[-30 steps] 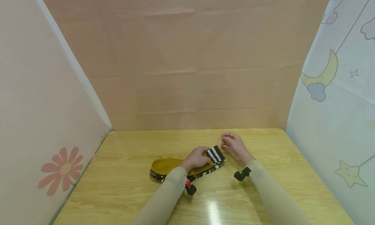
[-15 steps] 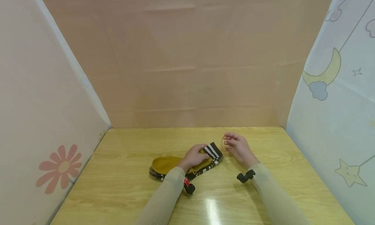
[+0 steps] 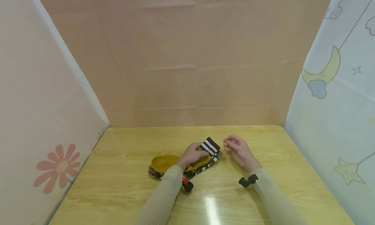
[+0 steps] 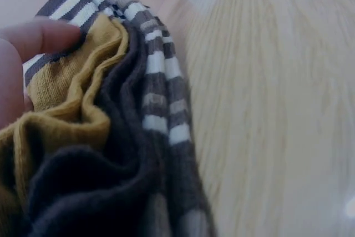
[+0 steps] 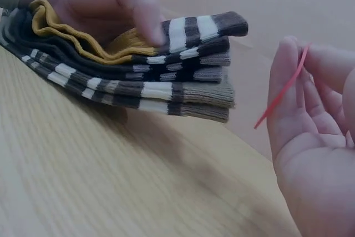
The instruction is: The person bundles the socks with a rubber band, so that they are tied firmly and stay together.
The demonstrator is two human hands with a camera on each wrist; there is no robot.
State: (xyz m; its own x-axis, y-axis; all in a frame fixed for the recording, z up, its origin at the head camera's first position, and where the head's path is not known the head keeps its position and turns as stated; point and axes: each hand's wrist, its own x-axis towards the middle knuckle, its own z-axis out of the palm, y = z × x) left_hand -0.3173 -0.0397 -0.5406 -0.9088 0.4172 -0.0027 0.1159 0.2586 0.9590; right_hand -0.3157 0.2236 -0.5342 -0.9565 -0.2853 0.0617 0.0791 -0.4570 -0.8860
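A stack of socks (image 3: 164, 163) lies on the table, the top one mustard yellow with a black-and-white striped cuff (image 3: 210, 146). Grey, black and brown striped socks show in layers under it in the right wrist view. My left hand (image 3: 193, 156) grips the stack near the cuffs, thumb on top, and the cuff ends (image 5: 205, 104) stand raised off the wood. To the right of the cuffs, my right hand (image 3: 238, 152) pinches a thin red elastic band (image 5: 284, 94) between thumb and forefinger. The band hangs apart from the socks.
The wood-grain table (image 3: 123, 199) reaches back to a plain tan backdrop (image 3: 164, 88). Printed cloth walls stand at the left (image 3: 35, 104) and right (image 3: 337, 120). Black camera mounts (image 3: 248, 181) sit on both wrists.
The left hand and the sock cuffs have shifted slightly left and back. The right hand has drawn a little to the right with the red elastic band, widening the gap to the cuffs.
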